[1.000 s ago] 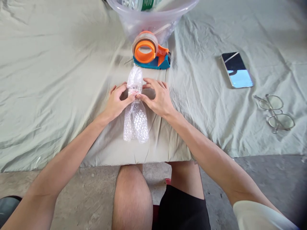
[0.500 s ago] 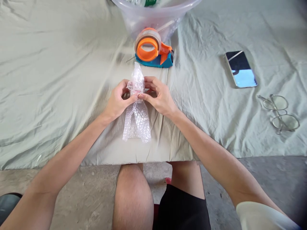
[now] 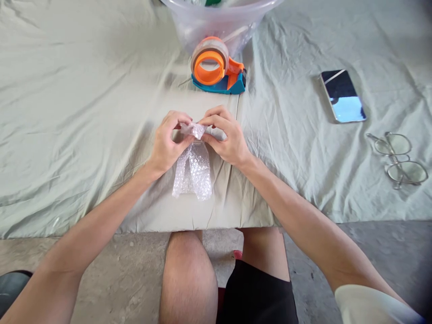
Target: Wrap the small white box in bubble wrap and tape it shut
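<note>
A clear bubble-wrap bundle (image 3: pixel 193 173) lies on the pale green cloth (image 3: pixel 84 112) in front of me, wrapped round a small object I cannot make out. My left hand (image 3: pixel 168 145) and my right hand (image 3: pixel 225 137) both pinch its far end, which is folded down between my fingertips. An orange and teal tape dispenser (image 3: pixel 218 67) with a roll of tape stands just beyond my hands.
A clear plastic tub (image 3: pixel 219 20) stands behind the dispenser at the top edge. A phone (image 3: pixel 343 96) lies face up to the right, with wire-framed glasses (image 3: pixel 398 159) nearer the cloth's front edge. My bare knees (image 3: pixel 189 274) show below, over a concrete floor.
The far end of the bubble wrap stood up past my fingers before; now it is folded down and gathered between both hands. My hands have closed in over it.
</note>
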`<state>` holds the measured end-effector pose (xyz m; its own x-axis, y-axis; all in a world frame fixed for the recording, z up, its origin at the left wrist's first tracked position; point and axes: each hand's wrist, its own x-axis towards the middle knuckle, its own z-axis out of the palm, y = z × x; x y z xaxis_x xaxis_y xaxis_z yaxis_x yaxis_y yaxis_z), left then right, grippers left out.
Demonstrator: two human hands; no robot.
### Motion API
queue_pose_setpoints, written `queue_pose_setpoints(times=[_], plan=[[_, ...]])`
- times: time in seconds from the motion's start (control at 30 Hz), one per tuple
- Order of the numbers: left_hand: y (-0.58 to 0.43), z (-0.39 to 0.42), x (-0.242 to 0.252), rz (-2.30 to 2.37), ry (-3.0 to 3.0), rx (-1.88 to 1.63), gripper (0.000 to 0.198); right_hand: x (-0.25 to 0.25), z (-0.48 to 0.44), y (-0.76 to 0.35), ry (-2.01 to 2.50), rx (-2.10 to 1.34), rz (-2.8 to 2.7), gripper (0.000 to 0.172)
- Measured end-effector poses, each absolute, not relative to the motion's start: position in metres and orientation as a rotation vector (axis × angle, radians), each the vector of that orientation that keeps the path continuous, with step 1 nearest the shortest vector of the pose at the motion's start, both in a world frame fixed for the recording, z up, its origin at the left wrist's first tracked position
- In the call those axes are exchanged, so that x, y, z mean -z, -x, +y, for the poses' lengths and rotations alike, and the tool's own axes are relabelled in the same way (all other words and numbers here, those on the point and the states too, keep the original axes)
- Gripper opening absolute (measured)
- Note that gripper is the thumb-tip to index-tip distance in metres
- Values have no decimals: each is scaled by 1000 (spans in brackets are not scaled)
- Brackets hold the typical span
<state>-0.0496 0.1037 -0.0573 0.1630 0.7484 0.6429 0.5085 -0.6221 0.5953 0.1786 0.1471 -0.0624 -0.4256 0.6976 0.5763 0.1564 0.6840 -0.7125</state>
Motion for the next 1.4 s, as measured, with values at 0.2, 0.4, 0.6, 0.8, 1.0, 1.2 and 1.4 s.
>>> queue_pose_setpoints(times=[0.2, 0.4, 0.6, 0.8, 1.0, 1.2, 1.4], plan=[[58, 102, 56, 1254, -2502, -1427, 31, 62, 147, -181, 623, -668, -1973, 49], [77, 101, 46, 1196, -2658, -1134, 23, 65, 154, -193, 539, -591, -2106, 24], [93, 105, 42, 1185, -2796, -873, 40, 64, 154, -208, 414, -606, -2253, 51], [96, 105, 36, 1077, -2916, -799, 41, 64, 149, -208, 448, -587, -2309, 65], [95, 104, 37, 1092, -2757, -857, 40, 67, 151, -197, 511, -548, -2255, 40], [87, 109, 51, 1087, -2523, -1088, 70, 64, 149, -190, 557, -586, -2185, 42], [72, 107, 55, 1219, -2267, -1269, 72, 65, 148, -183, 459, -629, -2026, 40]])
